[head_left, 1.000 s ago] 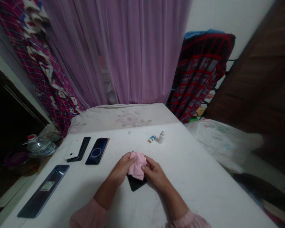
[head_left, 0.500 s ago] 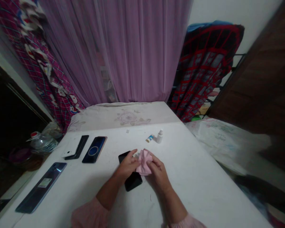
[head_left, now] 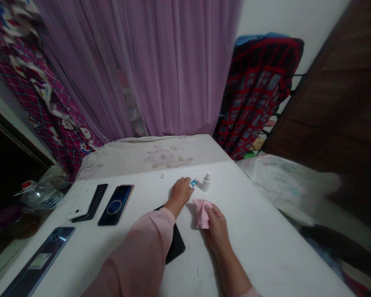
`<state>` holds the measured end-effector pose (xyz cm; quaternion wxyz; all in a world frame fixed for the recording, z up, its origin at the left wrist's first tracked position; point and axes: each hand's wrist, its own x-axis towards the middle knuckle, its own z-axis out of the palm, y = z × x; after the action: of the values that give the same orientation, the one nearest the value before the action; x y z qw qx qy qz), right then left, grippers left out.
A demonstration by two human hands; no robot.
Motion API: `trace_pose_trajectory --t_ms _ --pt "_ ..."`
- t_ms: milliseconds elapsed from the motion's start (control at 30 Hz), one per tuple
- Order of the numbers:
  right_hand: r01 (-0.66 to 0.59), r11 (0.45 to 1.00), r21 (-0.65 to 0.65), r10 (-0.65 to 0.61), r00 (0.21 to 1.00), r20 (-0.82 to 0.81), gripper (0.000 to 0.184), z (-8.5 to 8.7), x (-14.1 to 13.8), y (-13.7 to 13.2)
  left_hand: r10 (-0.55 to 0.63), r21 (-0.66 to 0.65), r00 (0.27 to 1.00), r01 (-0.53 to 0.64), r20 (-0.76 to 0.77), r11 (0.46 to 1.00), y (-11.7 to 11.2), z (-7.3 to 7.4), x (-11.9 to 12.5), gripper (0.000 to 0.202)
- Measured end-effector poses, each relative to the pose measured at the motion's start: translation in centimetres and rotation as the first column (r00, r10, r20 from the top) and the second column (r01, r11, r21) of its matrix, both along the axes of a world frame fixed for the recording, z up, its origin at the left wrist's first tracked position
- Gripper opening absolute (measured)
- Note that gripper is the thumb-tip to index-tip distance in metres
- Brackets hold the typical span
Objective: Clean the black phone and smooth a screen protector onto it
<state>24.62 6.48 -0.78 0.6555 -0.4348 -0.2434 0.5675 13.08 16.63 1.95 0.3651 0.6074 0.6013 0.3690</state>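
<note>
My left hand [head_left: 181, 192] reaches forward with its fingers closed around the near end of a small blue-and-white tube [head_left: 193, 182], which lies on the table beside a white spray bottle [head_left: 206, 182]. A folded pink cloth [head_left: 201, 213] is pinched in my right hand [head_left: 218, 227], held above the table right of the black phone. That black phone [head_left: 176, 244] lies under my left forearm, which hides much of it.
To the left lie a dark blue phone with a ring [head_left: 116, 205], a white phone [head_left: 82, 203] overlapping a dark one [head_left: 96, 203], and a grey-blue phone [head_left: 38, 262]. A water bottle [head_left: 38, 194] stands past the left edge of the white table [head_left: 250, 247].
My left hand has left the cloth and moved forward to the small tube. My right hand keeps the cloth and has shifted slightly right, away from the black phone.
</note>
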Motion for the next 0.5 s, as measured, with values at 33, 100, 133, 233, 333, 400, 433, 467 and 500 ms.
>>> trace_pose_trajectory --t_ms 33,100,133,233,333,400,433,467,500 --pt "0.001 1.000 -0.002 -0.001 1.000 0.017 0.029 -0.1 0.1 0.0 -0.001 -0.005 0.999 0.001 -0.034 1.000 0.2 -0.1 -0.2 0.027" --pt "-0.006 1.000 -0.008 0.007 0.999 0.037 0.030 -0.2 0.2 0.1 0.022 -0.021 0.994 -0.024 -0.105 0.999 0.6 -0.2 -1.3 0.027" --pt "-0.009 1.000 -0.013 0.009 0.999 0.039 0.030 -0.3 0.2 0.1 0.045 -0.031 0.989 -0.050 -0.143 0.998 0.8 -0.2 -2.4 0.027" --pt "-0.012 0.999 -0.033 0.013 1.000 0.024 0.033 -0.4 0.1 0.1 0.141 -0.063 0.954 -0.164 -0.266 0.984 1.4 0.5 -7.2 0.028" --pt "-0.016 0.999 -0.039 0.017 0.999 0.032 0.035 -0.5 -0.1 0.2 0.237 -0.081 0.888 -0.290 -0.394 0.954 1.9 1.9 -13.4 0.033" --pt "-0.017 0.999 -0.043 0.019 0.999 0.051 0.035 -0.5 -0.3 0.2 0.262 -0.095 0.826 -0.353 -0.500 0.931 2.2 3.0 -17.4 0.037" --pt "-0.013 0.999 -0.046 0.016 0.998 0.058 0.035 -0.5 -0.3 0.2 0.264 -0.113 0.789 -0.386 -0.554 0.916 2.3 3.5 -19.2 0.036" --pt "-0.007 0.999 -0.050 0.010 0.998 0.065 0.035 -0.4 -0.3 0.2 0.256 -0.137 0.756 -0.414 -0.602 0.900 2.3 3.9 -20.8 0.036" --pt "-0.001 0.999 -0.053 0.005 0.997 0.075 0.035 -0.3 -0.3 0.2 0.250 -0.149 0.723 -0.438 -0.644 0.886 2.4 4.2 -22.2 0.036"
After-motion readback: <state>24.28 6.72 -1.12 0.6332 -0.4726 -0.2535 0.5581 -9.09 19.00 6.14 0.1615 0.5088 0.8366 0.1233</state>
